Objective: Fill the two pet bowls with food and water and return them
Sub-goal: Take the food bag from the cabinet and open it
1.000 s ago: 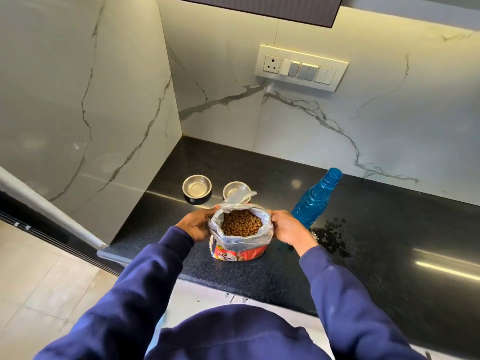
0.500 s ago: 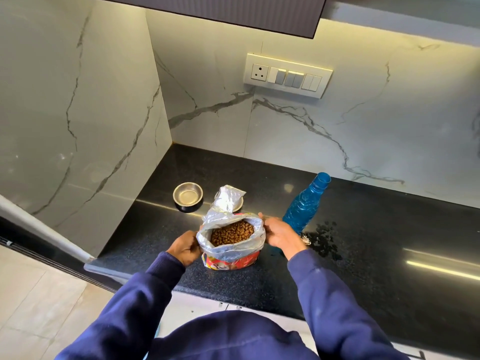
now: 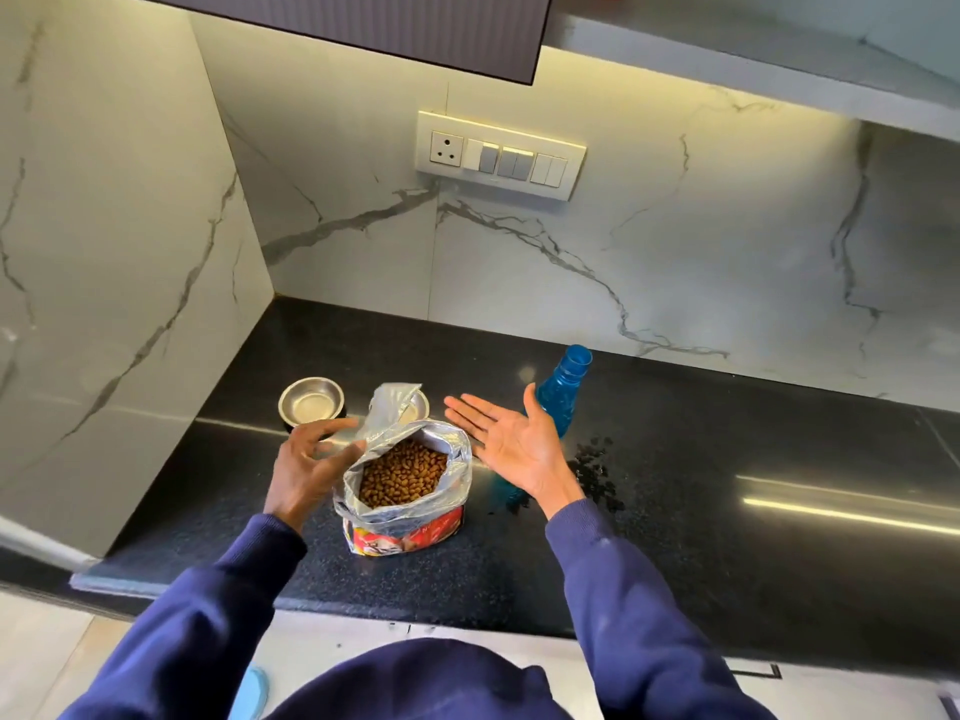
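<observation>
An open foil bag of brown kibble (image 3: 408,491) stands on the black countertop (image 3: 727,511). My left hand (image 3: 306,467) hovers just left of the bag with loosely curved fingers and holds nothing. My right hand (image 3: 511,441) is spread flat, palm up, to the right of the bag. Behind the bag sit two steel pet bowls: the left bowl (image 3: 310,401) is empty, and the right bowl (image 3: 418,405) is mostly hidden by the bag's raised flap. A blue water bottle (image 3: 563,389) stands behind my right hand.
Marble walls close the corner at left and behind. A switch panel (image 3: 501,155) is on the back wall and a dark cabinet (image 3: 363,28) hangs above. Water drops (image 3: 595,472) lie on the counter right of the bottle. The counter's front edge runs below the bag.
Both hands have let go of the bag's rim. My right hand has lifted away and opened palm up; my left hand has pulled slightly off the bag. The bag stays standing.
</observation>
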`<state>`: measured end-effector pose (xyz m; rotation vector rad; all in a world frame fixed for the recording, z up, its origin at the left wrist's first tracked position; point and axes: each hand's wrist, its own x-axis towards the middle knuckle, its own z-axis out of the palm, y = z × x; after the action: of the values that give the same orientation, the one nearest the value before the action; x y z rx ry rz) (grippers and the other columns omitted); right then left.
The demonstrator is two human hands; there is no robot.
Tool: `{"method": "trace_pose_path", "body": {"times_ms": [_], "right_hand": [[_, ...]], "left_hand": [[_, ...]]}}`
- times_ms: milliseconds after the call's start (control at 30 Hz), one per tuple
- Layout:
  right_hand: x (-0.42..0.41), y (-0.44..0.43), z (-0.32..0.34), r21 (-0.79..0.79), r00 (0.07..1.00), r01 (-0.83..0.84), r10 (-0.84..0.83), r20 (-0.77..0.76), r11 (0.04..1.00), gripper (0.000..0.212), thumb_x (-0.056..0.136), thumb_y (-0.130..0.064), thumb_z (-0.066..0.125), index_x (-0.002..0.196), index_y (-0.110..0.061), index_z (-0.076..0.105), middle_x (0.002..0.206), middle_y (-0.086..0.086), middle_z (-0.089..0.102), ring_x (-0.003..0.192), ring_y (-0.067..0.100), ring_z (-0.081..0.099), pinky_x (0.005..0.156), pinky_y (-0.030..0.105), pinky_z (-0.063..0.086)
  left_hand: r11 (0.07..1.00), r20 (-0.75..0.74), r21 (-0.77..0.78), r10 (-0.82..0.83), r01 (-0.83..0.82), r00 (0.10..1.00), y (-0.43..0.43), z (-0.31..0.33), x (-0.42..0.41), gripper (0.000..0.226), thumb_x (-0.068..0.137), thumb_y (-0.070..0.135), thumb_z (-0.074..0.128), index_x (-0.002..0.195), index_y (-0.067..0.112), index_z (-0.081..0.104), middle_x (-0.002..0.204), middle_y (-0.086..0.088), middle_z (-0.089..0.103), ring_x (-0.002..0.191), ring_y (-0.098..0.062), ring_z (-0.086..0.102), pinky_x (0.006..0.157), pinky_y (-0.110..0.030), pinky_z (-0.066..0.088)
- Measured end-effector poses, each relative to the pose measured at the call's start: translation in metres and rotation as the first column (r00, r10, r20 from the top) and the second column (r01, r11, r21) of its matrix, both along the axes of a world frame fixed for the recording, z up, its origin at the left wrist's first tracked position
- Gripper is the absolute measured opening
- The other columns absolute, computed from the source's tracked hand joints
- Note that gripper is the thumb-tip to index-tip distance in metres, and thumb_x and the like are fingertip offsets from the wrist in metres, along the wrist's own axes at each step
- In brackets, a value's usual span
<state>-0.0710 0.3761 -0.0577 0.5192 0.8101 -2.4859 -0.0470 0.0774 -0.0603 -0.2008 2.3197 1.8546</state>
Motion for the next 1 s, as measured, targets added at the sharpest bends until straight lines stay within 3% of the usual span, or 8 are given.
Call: {"method": "trace_pose_path", "body": {"times_ms": [133, 200, 300, 433, 533, 767, 867, 1000], "right_hand": [[0.001, 0.001, -0.001, 0.041, 0.999, -0.019, 0.021, -0.038, 0.999, 0.091, 0.097, -0.073, 0.032, 0.15, 0.001, 0.04, 0.151, 0.023, 0.05, 0.143, 0.036, 0.045, 0.125, 0.051, 0.024], [0.001, -0.001, -0.003, 0.24, 0.991, -0.077, 0.1, -0.088, 0.968, 0.075, 0.102, -0.06, 0.041, 0.145, 0.0, 0.048, 0.146, 0.022, 0.056, 0.137, 0.032, 0.052, 0.121, 0.048, 0.033], [0.001, -0.008, 0.0, 0.693, 0.904, -0.198, 0.403, -0.144, 0.693, 0.047, 0.097, -0.033, 0.065, 0.135, -0.005, 0.062, 0.133, 0.015, 0.067, 0.123, 0.026, 0.063, 0.109, 0.041, 0.047], [0.0, -0.019, -0.001, 0.938, 0.773, -0.212, 0.634, -0.012, 0.276, 0.02, 0.083, -0.023, 0.084, 0.098, -0.014, 0.074, 0.097, 0.001, 0.077, 0.09, 0.01, 0.07, 0.081, 0.027, 0.054], [-0.003, -0.015, -0.012, 0.967, 0.776, -0.197, 0.628, 0.054, 0.16, 0.015, 0.081, -0.016, 0.085, 0.081, -0.018, 0.07, 0.073, -0.01, 0.067, 0.068, -0.001, 0.058, 0.061, 0.019, 0.042], [0.001, -0.018, 0.006, 0.993, 0.742, -0.11, 0.661, 0.107, -0.037, 0.036, 0.082, -0.009, 0.078, 0.118, -0.013, 0.075, 0.111, 0.005, 0.075, 0.098, 0.015, 0.064, 0.079, 0.029, 0.046], [0.016, -0.033, 0.016, 0.923, 0.683, 0.282, 0.731, -0.001, -0.261, 0.057, 0.086, -0.008, 0.077, 0.139, -0.017, 0.057, 0.13, 0.001, 0.054, 0.119, 0.013, 0.051, 0.098, 0.02, 0.045], [0.027, -0.072, 0.024, 0.786, 0.414, 0.591, 0.905, -0.103, -0.181, 0.035, 0.09, 0.008, 0.063, 0.121, -0.01, 0.062, 0.121, 0.003, 0.059, 0.107, 0.016, 0.061, 0.086, 0.022, 0.054]], "left_hand": [[0.927, 0.039, -0.33, -0.176, 0.179, 0.984, 0.023, 0.017, -0.008, 0.054, 0.073, 0.056, 0.082, 0.113, 0.02, 0.075, 0.108, 0.001, 0.07, 0.097, -0.017, 0.068, 0.084, -0.039, 0.06], [0.806, 0.06, -0.537, -0.259, 0.25, 0.964, 0.03, 0.018, -0.013, 0.061, 0.072, 0.058, 0.081, 0.121, 0.022, 0.072, 0.118, -0.001, 0.071, 0.105, -0.018, 0.068, 0.09, -0.039, 0.058], [0.66, 0.035, -0.711, -0.312, 0.243, 0.95, 0.038, 0.021, -0.02, 0.051, 0.08, 0.058, 0.075, 0.12, 0.028, 0.07, 0.124, 0.0, 0.068, 0.114, -0.019, 0.063, 0.094, -0.038, 0.053], [0.55, -0.052, -0.823, -0.326, 0.145, 0.944, 0.048, 0.026, -0.023, 0.028, 0.098, 0.039, 0.058, 0.114, 0.022, 0.074, 0.107, -0.006, 0.071, 0.1, -0.023, 0.067, 0.081, -0.035, 0.051], [0.614, -0.06, -0.78, -0.265, 0.12, 0.962, 0.041, 0.024, -0.027, 0.018, 0.096, 0.028, 0.063, 0.103, 0.019, 0.077, 0.099, -0.011, 0.071, 0.096, -0.03, 0.067, 0.079, -0.038, 0.052], [0.665, -0.188, -0.744, -0.3, 0.064, 0.935, 0.028, 0.022, -0.027, 0.011, 0.091, 0.028, 0.068, 0.099, 0.02, 0.069, 0.095, -0.007, 0.072, 0.089, -0.028, 0.067, 0.073, -0.039, 0.054], [0.685, -0.255, -0.722, -0.399, 0.101, 0.881, 0.024, 0.024, -0.022, 0.008, 0.092, 0.022, 0.067, 0.1, 0.023, 0.065, 0.113, 0.0, 0.066, 0.096, -0.019, 0.066, 0.075, -0.038, 0.058], [0.653, -0.216, -0.733, -0.486, 0.188, 0.847, 0.031, 0.027, -0.015, 0.015, 0.09, 0.014, 0.061, 0.092, 0.026, 0.071, 0.128, 0.001, 0.056, 0.111, -0.019, 0.059, 0.086, -0.042, 0.057]]}}
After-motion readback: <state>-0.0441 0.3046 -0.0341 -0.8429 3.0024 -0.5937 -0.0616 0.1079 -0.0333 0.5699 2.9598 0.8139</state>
